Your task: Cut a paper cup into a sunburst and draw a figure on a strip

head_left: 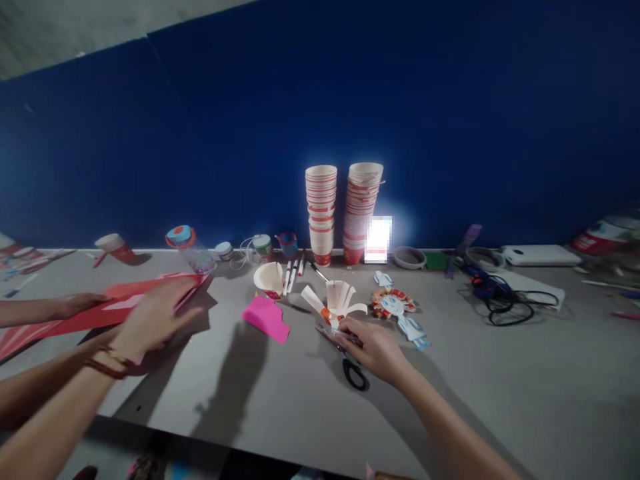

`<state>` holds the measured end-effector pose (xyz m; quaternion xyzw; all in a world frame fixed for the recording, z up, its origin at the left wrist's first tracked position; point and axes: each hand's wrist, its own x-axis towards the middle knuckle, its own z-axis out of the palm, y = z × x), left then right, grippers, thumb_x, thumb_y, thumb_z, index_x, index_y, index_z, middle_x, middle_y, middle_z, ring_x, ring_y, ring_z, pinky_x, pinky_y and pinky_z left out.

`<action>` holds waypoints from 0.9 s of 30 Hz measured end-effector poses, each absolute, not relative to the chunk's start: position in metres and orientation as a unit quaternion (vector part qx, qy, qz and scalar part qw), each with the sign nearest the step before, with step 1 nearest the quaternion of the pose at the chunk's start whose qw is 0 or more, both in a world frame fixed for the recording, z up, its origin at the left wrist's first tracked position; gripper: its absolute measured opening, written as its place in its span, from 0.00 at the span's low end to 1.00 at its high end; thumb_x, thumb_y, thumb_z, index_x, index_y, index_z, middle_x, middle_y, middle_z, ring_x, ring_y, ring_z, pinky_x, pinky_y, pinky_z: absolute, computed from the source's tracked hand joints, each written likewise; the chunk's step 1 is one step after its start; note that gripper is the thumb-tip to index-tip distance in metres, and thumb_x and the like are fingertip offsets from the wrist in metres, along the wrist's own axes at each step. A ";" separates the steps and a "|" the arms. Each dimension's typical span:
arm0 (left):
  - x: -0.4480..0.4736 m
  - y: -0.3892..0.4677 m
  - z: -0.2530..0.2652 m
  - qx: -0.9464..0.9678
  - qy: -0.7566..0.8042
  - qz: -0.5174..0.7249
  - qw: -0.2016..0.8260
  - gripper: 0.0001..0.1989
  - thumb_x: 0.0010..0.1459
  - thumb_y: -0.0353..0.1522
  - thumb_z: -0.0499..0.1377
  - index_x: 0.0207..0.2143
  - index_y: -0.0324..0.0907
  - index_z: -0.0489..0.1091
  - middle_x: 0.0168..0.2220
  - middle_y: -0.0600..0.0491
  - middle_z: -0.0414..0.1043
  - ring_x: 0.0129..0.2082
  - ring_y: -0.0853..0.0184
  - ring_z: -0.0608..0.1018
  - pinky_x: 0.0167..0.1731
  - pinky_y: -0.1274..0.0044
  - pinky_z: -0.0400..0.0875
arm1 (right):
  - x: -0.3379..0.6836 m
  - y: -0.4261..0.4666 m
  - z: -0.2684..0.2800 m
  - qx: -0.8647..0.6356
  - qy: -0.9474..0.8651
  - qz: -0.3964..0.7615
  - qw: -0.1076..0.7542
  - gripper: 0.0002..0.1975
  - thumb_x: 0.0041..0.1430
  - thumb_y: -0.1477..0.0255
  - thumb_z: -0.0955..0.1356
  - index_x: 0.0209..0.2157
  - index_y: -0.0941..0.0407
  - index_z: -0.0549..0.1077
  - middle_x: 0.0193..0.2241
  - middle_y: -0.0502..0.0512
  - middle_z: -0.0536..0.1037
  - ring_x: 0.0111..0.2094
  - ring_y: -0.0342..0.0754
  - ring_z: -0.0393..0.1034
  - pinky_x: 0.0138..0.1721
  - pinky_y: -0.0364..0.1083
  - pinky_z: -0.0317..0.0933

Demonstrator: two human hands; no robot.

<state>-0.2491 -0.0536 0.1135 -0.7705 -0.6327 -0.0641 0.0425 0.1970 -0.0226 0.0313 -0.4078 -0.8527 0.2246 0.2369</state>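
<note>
My right hand (373,347) is closed, its fingertips at the base of a paper cup (338,300) whose wall is cut into strips that flare outward. Scissors with black handles (355,375) lie under and beside that hand, their blades pointing toward the cup. At the left, my left hand (157,320), with bracelets on its wrist, reaches over red and pink paper sheets (125,293). It is blurred, its thumb stands away from the fingers, and its grip on the sheets is unclear. Another person's hand (83,305) rests on the same sheets, and another forearm (50,363) passes beneath my arm.
A pink paper scrap (267,319) and a cut cup (269,279) lie in the middle, near several markers (290,277). Two tall cup stacks (321,217) stand at the blue wall. Paper figures (393,305), dark cables (493,290) and a bottle (190,250) are around.
</note>
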 end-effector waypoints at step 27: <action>-0.256 -0.065 0.048 -0.833 -0.435 -0.166 0.298 0.11 0.63 0.31 0.54 0.44 0.42 0.74 0.46 0.50 0.79 0.45 0.60 0.80 0.47 0.69 0.73 | 0.200 -0.024 0.032 -0.405 -0.850 0.220 0.257 0.10 0.68 0.64 0.61 0.36 0.53 0.69 0.26 0.50 0.75 0.26 0.46 0.67 0.28 0.42 0.51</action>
